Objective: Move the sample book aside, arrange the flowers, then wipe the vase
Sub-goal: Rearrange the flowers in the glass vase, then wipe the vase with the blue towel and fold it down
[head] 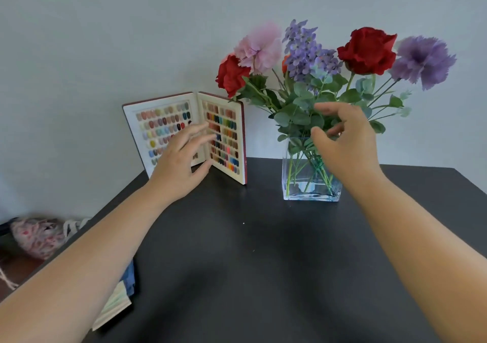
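Observation:
The sample book (226, 134) stands open and upright at the back of the black table (237, 263), its pages full of coloured nail swatches. My left hand (181, 163) is stretched out in front of its spine, fingers spread and blurred, holding nothing. To the right a clear square glass vase (297, 184) holds red, pink and purple flowers (305, 52) with green leaves. My right hand (345, 139) hovers in front of the stems just above the vase's rim, fingers loosely curved, gripping nothing.
A folded blue cloth (130, 276) lies on a pale book (116, 305) at the table's left edge. A floral pouch (39, 237) sits lower down, off the table to the left. A grey wall stands right behind the book and vase.

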A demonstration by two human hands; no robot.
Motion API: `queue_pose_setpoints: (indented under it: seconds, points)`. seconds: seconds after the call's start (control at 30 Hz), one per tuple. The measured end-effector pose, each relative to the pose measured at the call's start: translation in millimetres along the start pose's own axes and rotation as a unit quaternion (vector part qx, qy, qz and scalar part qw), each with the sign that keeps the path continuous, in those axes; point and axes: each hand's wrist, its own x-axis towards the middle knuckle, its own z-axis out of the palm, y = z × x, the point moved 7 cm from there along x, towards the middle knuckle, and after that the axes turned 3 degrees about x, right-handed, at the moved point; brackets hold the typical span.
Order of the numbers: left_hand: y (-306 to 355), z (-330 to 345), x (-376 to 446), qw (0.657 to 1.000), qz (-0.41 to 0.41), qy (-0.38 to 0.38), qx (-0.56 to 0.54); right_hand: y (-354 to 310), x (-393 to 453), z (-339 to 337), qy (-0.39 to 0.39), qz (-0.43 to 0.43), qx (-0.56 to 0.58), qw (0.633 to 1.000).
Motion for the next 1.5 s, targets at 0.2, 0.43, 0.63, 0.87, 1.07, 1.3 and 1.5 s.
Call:
queue_pose_setpoints:
  seconds: [0.2, 0.43, 0.63, 0.87, 1.07, 1.3, 1.5]
  points:
    - [-41.8, -19.2, -86.8, 0.976, -0.156, -0.147, -0.036, -26.6, -44.0, 95.0, -0.19, 0.003, 0.065, 0.98]
    - [-89.3, -65.1, -186.3, 0.912, -0.316, -0.259, -0.031, -51.5, -135.5, 218.0, -0.452, 0.038, 0.076, 0.888]
    - [-133.4, -110.8, -254.0, 0.862, -0.451, -0.223, 0.053, -53.6, -194.7, 279.9, -0.54, 0.215, 0.128, 0.804]
    - [-136.0, -120.1, -319.8, 0.78, -0.564, -0.215, 0.164, -57.4, -244.4, 311.4, -0.499, 0.355, 0.225, 0.758]
    - [-117.6, -100.8, -312.6, 0.794, -0.595, -0.065, -0.102, -55.6, -256.3, 312.4, -0.476, 0.369, 0.264, 0.753]
    - [-72.3, -71.2, -267.5, 0.801, -0.488, -0.013, -0.346, -21.2, -216.4, 262.5, -0.407, 0.309, 0.182, 0.84]
    - [-12.3, -29.0, -177.3, 0.848, -0.332, -0.194, -0.365, -19.2, -154.3, 198.7, -0.529, 0.182, 0.119, 0.82]
